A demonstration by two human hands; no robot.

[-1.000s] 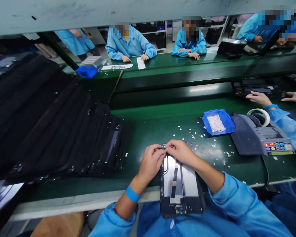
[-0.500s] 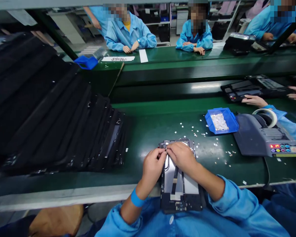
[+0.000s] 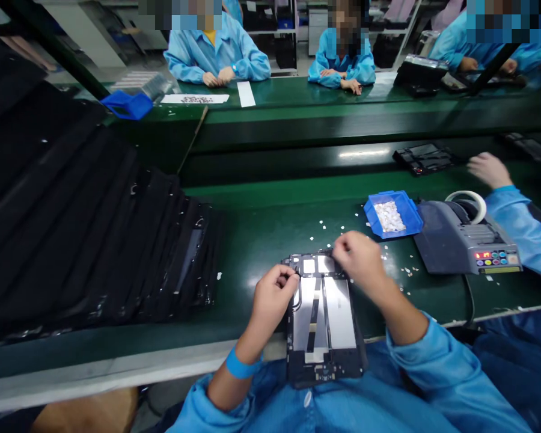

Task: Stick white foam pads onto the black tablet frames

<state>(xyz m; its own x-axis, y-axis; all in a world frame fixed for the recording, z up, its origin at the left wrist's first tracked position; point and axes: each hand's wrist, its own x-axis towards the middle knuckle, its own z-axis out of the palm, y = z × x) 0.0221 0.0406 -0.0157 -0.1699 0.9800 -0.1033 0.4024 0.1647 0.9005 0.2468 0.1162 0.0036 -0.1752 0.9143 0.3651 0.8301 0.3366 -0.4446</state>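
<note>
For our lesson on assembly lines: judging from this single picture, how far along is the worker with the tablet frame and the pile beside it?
Done: small white scraps litter the green bench. In hand: the left hand pinches the top left corner of the tablet frame, while the right hand is at its top right corner. Left: a long row of black frames lies to the left, and the blue bin holds white pieces.
</note>
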